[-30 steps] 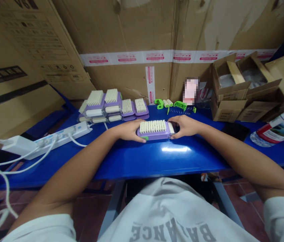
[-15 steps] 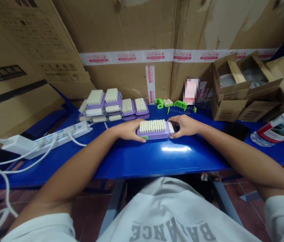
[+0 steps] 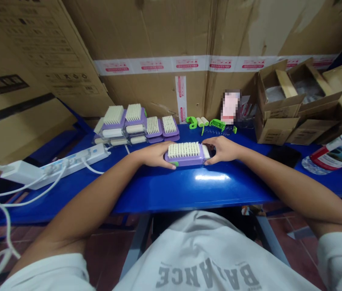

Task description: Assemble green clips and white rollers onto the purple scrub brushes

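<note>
- One purple bristle brush [image 3: 189, 160] lies crosswise between the fingers of the left hand [image 3: 157, 155] and the right hand [image 3: 226, 148], bristles up; whether it touches the blue table [image 3: 159, 194], I cannot tell.
- Left fingers: clasping one end, thumb along the near side by the green tab [image 3: 174, 164], the others behind it, tips hidden.
- Right fingers: thumb and forefinger curved round the other end, pinching it beside the white roller [image 3: 206, 152]; the rest are hidden.
- Beyond the left fingers, further left: stacked purple brushes [image 3: 134, 114].
- Beyond the right fingers: a green bracket [image 3: 217, 125] and two cream rollers [image 3: 202, 121].
- Well right of the right fingers: open cardboard boxes [image 3: 277, 131] and a plastic bottle [image 3: 330, 154].
- Left of the left fingers: a white power strip [image 3: 78, 162].
</note>
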